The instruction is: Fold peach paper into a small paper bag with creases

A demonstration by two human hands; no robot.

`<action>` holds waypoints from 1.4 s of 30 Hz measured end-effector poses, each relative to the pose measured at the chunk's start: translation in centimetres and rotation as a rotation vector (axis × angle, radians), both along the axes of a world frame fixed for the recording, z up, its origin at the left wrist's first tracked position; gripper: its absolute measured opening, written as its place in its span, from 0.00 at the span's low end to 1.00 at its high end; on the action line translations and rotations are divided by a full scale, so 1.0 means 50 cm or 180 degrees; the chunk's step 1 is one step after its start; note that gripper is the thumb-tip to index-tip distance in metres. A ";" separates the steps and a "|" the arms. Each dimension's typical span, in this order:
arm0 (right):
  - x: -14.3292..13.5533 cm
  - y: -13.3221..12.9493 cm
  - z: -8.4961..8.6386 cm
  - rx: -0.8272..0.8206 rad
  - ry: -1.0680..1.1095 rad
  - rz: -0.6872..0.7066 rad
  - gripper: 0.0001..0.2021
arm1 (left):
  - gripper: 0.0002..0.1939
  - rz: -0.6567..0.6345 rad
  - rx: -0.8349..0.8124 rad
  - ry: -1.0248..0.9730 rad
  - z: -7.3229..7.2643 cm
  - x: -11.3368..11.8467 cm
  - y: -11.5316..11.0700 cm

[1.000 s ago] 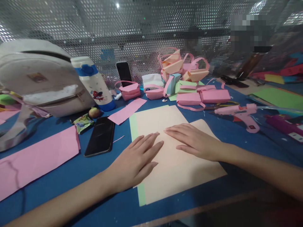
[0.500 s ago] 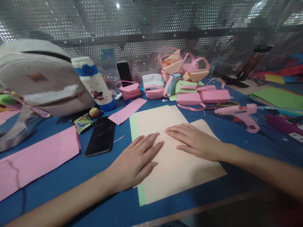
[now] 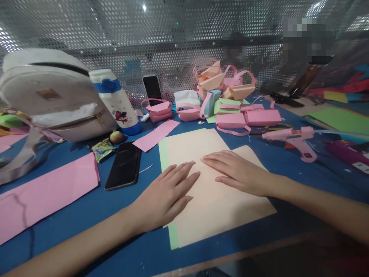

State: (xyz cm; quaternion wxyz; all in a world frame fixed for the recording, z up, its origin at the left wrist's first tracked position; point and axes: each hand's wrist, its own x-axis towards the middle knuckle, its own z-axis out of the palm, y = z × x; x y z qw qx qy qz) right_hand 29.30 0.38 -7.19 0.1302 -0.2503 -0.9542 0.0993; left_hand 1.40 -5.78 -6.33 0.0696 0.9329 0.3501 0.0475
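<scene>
Pale peach paper sheets point(image 3: 207, 219) lie in front of me on the blue table, one of them set at an angle on the right. Along their left side shows the edge of a green sheet point(image 3: 173, 236). My left hand point(image 3: 170, 196) rests flat on the left part of the peach paper, fingers spread and nothing in them. Opposite it, my right hand point(image 3: 239, 173) lies palm down on the right part, also with fingers stretched out. The fingertips of both hands point toward each other with a small gap between them.
Left are a backpack point(image 3: 57, 96), a water bottle point(image 3: 115, 102), a phone point(image 3: 123, 167) and folded pink paper point(image 3: 54, 192). Small pink paper bags point(image 3: 230, 120) and a peach bag pile point(image 3: 211, 77) stand behind. A pink glue gun point(image 3: 296, 138) lies right, before a perforated metal screen point(image 3: 178, 23).
The view has shifted very slightly. Both hands stay flat on the peach paper in the same places, and nothing has been taken up or let go.
</scene>
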 end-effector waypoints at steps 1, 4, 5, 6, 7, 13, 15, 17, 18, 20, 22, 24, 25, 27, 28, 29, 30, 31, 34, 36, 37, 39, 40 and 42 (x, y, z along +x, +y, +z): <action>0.000 0.000 0.000 0.0009 -0.0013 -0.0003 0.26 | 0.27 -0.0003 0.0009 0.0012 0.000 0.000 0.000; 0.000 0.000 0.000 0.0025 -0.0056 -0.0009 0.26 | 0.27 -0.0005 0.0039 0.0058 0.001 -0.001 -0.001; 0.000 0.000 -0.001 0.0023 -0.0050 -0.0010 0.26 | 0.27 -0.0003 0.0041 0.0057 0.001 -0.001 -0.001; 0.000 0.000 -0.001 0.0016 -0.0035 -0.0011 0.26 | 0.27 -0.0002 0.0035 0.0043 0.001 -0.001 -0.001; 0.000 0.000 -0.001 0.0007 -0.0018 -0.0012 0.26 | 0.27 -0.0001 0.0026 0.0026 0.002 -0.001 -0.001; 0.000 0.001 -0.002 -0.0009 -0.0004 0.0002 0.27 | 0.27 0.0012 0.0030 -0.0048 -0.001 -0.002 -0.001; 0.001 0.001 -0.002 -0.0014 0.0021 -0.0008 0.27 | 0.27 0.0013 0.0048 -0.0091 -0.003 -0.002 -0.001; 0.000 0.001 -0.002 -0.0014 0.0034 -0.0010 0.27 | 0.28 -0.0008 0.0127 -0.0085 -0.004 0.000 -0.002; 0.000 0.001 -0.001 -0.0013 0.0036 -0.0008 0.27 | 0.27 -0.0034 0.0197 -0.0072 -0.004 0.001 -0.003; 0.000 0.001 0.000 -0.0009 0.0020 0.0001 0.27 | 0.25 -0.0135 0.0346 -0.0013 -0.003 0.004 -0.005; -0.001 0.001 0.001 0.0005 -0.0017 0.0007 0.26 | 0.24 -0.0304 0.0425 0.0072 -0.002 0.008 -0.006; -0.001 0.001 0.002 0.0013 -0.0034 0.0016 0.26 | 0.25 -0.0474 0.0372 0.0114 -0.001 0.009 -0.005; -0.001 0.001 0.002 0.0010 -0.0028 0.0019 0.26 | 0.25 -0.0536 0.0305 0.0100 -0.001 0.009 -0.005; 0.000 0.002 0.001 -0.0011 -0.0010 0.0014 0.27 | 0.26 -0.0594 0.0149 -0.0004 0.000 0.008 -0.002; 0.000 0.002 0.001 -0.0020 -0.0005 0.0012 0.27 | 0.26 -0.0607 0.0080 -0.0067 0.000 0.008 -0.001; 0.000 0.003 0.001 -0.0027 -0.0006 0.0008 0.26 | 0.27 -0.0613 0.0026 -0.0121 0.001 0.007 0.000; 0.000 0.003 0.001 -0.0031 -0.0010 0.0004 0.26 | 0.27 -0.0619 -0.0013 -0.0156 0.001 0.006 0.001; -0.001 0.004 0.001 -0.0033 -0.0012 0.0004 0.26 | 0.27 -0.0621 -0.0040 -0.0171 0.001 0.006 0.002; -0.001 0.006 0.003 -0.0038 -0.0024 0.0026 0.26 | 0.26 -0.0630 -0.0071 -0.0147 0.002 0.004 0.005; -0.001 0.007 0.004 -0.0041 -0.0043 0.0036 0.26 | 0.26 -0.0644 -0.0078 -0.0131 0.003 0.004 0.006; -0.001 0.007 0.005 -0.0046 -0.0057 0.0035 0.25 | 0.26 -0.0644 -0.0081 -0.0129 0.003 0.004 0.006; -0.001 0.009 0.006 -0.0055 -0.0090 0.0038 0.25 | 0.25 -0.0633 -0.0084 -0.0127 0.003 0.005 0.007; -0.001 0.009 0.006 -0.0058 -0.0102 0.0042 0.25 | 0.25 -0.0626 -0.0079 -0.0126 0.004 0.006 0.007; -0.001 0.011 0.005 -0.0065 -0.0118 0.0052 0.26 | 0.24 -0.0635 -0.0070 -0.0118 0.004 0.007 0.008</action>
